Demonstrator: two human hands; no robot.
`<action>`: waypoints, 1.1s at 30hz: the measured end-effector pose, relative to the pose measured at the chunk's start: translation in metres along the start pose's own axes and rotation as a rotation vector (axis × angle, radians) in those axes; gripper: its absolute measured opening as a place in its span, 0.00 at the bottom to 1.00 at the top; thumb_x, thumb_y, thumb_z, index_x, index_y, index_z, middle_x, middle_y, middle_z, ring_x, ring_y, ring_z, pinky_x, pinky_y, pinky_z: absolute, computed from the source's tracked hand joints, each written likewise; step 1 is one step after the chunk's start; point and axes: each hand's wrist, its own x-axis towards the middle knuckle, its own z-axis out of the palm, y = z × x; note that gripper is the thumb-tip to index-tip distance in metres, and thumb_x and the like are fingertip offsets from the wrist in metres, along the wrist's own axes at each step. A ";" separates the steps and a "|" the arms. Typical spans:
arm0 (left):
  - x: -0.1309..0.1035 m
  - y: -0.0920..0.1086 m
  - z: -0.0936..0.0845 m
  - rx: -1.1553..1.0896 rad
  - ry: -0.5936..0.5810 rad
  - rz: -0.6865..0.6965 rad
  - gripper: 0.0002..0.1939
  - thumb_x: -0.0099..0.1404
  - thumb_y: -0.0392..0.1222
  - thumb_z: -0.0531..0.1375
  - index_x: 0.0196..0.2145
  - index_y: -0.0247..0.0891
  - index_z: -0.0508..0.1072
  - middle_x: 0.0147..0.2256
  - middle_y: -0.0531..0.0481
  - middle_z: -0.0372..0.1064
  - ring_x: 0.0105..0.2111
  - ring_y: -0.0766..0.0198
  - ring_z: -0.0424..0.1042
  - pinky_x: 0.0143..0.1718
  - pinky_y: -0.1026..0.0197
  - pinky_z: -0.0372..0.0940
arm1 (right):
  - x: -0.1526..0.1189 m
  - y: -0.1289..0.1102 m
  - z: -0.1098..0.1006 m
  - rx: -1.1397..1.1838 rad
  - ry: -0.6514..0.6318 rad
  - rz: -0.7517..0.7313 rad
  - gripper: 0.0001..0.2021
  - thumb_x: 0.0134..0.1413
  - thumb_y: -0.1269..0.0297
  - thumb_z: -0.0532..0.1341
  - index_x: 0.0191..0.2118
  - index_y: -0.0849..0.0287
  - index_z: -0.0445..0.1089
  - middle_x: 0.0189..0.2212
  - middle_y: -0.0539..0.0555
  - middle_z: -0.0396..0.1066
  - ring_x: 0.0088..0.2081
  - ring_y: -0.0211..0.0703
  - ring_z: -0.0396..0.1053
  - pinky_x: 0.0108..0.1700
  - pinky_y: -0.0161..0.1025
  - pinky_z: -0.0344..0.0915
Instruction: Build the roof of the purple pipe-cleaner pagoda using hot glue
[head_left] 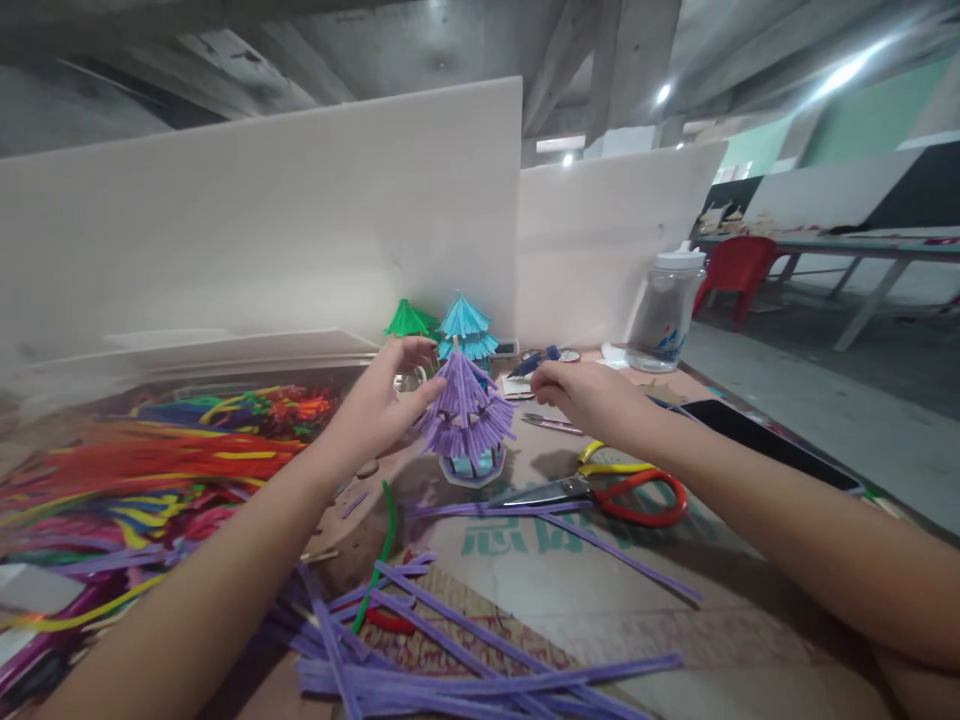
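A small pavilion model [471, 415] with a two-tiered roof of purple fuzzy strips stands upright in the middle of the table. My left hand [394, 395] is at its left side, thumb and forefinger apart, the thumb close to or touching the upper roof. To the right of the model, my right hand [574, 395] hovers with curled fingers; whatever they pinch, if anything, is hidden. Near those fingertips lies a dark blue tool [536, 362]. Scissors [637, 497] with red and yellow handles lie in front, beside loose purple strips [480, 682].
Behind stand a light-blue roofed model [466, 322] and a green one [409, 318]. Colourful strips [187, 455] fill the left side. A clear water bottle [660, 315] stands back right, near a dark flat device [765, 440]. White panels [300, 220] border the table.
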 end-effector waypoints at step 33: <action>-0.093 -0.011 -0.021 0.213 -0.895 -0.050 0.07 0.64 0.42 0.63 0.38 0.44 0.81 0.34 0.54 0.79 0.33 0.66 0.74 0.33 0.67 0.61 | -0.047 0.051 0.068 0.009 -0.102 0.055 0.06 0.60 0.65 0.55 0.41 0.57 0.68 0.32 0.54 0.75 0.31 0.42 0.70 0.34 0.36 0.59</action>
